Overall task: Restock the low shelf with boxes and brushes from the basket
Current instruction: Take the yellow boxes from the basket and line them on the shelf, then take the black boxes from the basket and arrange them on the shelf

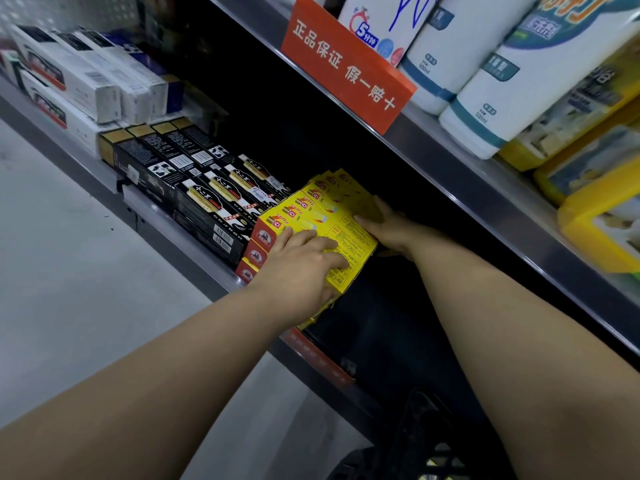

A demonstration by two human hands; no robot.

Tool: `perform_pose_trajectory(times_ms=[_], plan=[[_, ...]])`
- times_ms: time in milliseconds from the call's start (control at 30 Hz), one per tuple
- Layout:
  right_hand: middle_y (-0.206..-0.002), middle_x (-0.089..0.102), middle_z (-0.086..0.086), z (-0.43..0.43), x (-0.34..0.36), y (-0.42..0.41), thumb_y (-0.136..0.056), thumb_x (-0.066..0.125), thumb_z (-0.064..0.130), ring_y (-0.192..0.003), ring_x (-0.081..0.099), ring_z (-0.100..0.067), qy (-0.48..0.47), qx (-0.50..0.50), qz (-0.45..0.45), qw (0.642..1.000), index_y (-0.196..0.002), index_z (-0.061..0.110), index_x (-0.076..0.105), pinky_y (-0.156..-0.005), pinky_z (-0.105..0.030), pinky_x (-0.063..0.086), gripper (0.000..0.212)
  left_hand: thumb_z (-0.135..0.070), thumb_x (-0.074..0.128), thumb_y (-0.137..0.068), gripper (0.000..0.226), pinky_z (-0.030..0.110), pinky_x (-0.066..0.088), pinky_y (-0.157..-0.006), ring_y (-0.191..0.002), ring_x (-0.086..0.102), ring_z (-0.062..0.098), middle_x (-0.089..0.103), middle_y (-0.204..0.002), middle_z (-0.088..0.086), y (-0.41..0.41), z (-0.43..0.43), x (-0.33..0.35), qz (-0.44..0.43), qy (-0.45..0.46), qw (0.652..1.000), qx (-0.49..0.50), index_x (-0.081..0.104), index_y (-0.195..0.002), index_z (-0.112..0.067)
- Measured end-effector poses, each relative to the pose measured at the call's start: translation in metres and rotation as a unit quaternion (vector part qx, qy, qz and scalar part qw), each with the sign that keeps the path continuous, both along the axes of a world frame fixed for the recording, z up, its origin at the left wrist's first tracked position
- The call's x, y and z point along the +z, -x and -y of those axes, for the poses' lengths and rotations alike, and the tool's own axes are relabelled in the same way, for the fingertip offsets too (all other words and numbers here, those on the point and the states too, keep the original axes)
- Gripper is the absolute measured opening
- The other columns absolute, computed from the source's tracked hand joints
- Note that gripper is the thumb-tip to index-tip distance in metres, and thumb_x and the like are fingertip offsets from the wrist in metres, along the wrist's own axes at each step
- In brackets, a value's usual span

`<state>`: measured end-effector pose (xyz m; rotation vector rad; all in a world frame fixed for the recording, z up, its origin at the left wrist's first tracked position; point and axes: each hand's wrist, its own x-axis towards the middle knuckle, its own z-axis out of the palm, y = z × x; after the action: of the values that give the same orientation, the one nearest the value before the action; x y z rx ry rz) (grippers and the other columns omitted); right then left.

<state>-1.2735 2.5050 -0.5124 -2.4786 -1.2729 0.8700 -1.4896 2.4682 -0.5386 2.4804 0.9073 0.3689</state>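
Head camera looks down at a stack of yellow boxes (332, 216) sitting on the low shelf (156, 216), near its front edge, red end flaps facing outward and the printed yellow tops turned up. The left hand (304, 265) lies on top of the near end of the stack, palm down, fingers straight and a little spread, pressing flat on the top box rather than wrapping it; its thumb is tucked toward the near edge and I can't make it out clearly. The right hand (391, 230) reaches in from the other side and rests against the far right side of the stack, fingers extended along the cardboard, thumb hidden behind the boxes, so both hands bracket the stack with loose, uncurled fingers. Both forearms are bare and stretched forward, the left coming in low across the floor side, the right running under the upper shelf. Just beside the yellow stack, touching it on the left, lie rows of black boxes (207, 188), and beyond those a pile of white boxes (69, 74). A red strip (318, 355) runs along the shelf lip below the hands. The black basket (426, 441) sits at the bottom, under the right forearm. On the shelf above hang an orange sign (346, 64), white bottles (485, 64) and yellow packs (606, 220)
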Motion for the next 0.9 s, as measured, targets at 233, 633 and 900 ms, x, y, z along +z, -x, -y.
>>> perform_pose_trajectory(times_ms=[233,633,900], plan=[[-0.158,-0.005,-0.01,0.007,0.009,0.011,-0.092,0.043,0.054,-0.145,0.01,-0.029,0.01,0.037,0.124,0.992,-0.15,0.034,0.004,-0.113,-0.039,0.021,0.072,-0.036,0.056,-0.091,0.052,0.044,-0.005,-0.115,-0.145,0.007,0.02,0.024,-0.154,-0.008,0.003,0.001,0.001,-0.012,-0.011,1.0,-0.007,0.037,-0.14,-0.038],[-0.108,0.049,0.021,0.239,0.14,0.074,-0.086,0.063,0.023,-0.099,0.047,0.008,-0.163,0.167,0.086,0.969,-0.098,0.037,0.059,-0.084,-0.002,0.033,0.019,-0.013,0.062,-0.087,0.021,0.016,0.045,-0.084,-0.095,0.062,0.006,0.066,-0.098,-0.009,0.015,0.058,0.134,0.145,0.134,0.977,-0.085,0.066,-0.106,-0.021],[-0.104,0.057,0.006,0.395,0.12,0.047,-0.085,0.065,0.024,-0.094,0.058,-0.011,-0.094,0.059,0.04,0.993,-0.09,0.038,0.056,-0.087,-0.034,0.048,0.018,-0.022,0.06,-0.089,0.019,0.009,0.04,-0.073,-0.092,0.06,0.003,0.067,-0.101,-0.01,-0.008,0.2,0.189,-0.05,0.088,0.952,-0.288,0.065,-0.107,-0.025]])
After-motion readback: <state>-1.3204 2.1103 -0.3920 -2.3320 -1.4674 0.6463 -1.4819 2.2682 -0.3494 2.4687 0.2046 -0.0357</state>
